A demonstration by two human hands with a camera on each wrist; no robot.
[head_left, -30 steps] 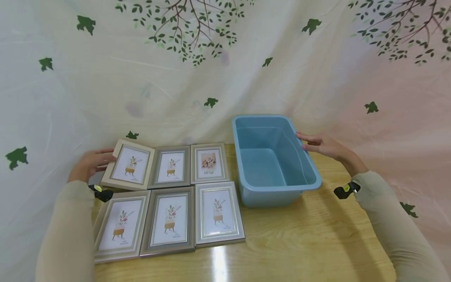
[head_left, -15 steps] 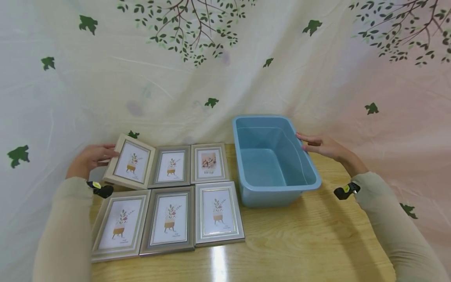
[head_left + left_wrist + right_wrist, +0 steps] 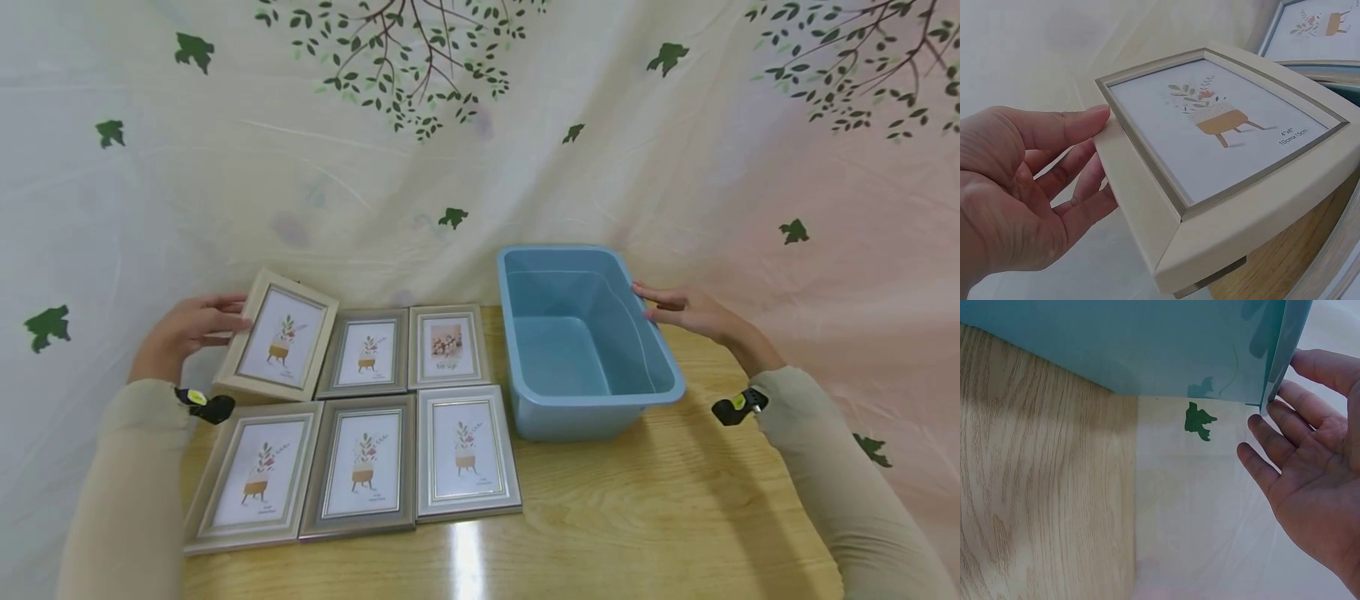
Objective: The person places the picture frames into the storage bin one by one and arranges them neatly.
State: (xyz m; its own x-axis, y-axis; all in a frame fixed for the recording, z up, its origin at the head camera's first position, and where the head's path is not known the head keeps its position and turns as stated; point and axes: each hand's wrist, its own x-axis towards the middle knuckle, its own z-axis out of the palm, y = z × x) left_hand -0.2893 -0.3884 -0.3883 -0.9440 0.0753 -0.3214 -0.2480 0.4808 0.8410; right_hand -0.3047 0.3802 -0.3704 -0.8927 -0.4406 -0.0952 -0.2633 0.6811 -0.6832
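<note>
My left hand [image 3: 197, 327] holds a cream picture frame [image 3: 283, 335] by its left edge, at the back left of the table. In the left wrist view the thumb [image 3: 1088, 120] lies along the frame's edge, with the other fingers lower at its side. This frame is tilted, its far end raised, and shows a potted-plant print. My right hand [image 3: 693, 314] touches the right rim of a blue plastic tub [image 3: 592, 400] with its fingers extended. In the right wrist view the fingertips [image 3: 1282, 390] meet the rim, and the tub's outer wall fills the top.
Several picture frames lie flat in two rows: a silver one [image 3: 467, 457], a brown-grey one [image 3: 358, 527], a beige-grey one [image 3: 197, 525] and others behind. The wooden table [image 3: 615, 525] extends in front of the tub. A printed cloth [image 3: 360, 225] hangs behind.
My left hand has raised the cream frame's far end higher and tilted it more, shifting the frame slightly. My right hand and the tub stay in place.
</note>
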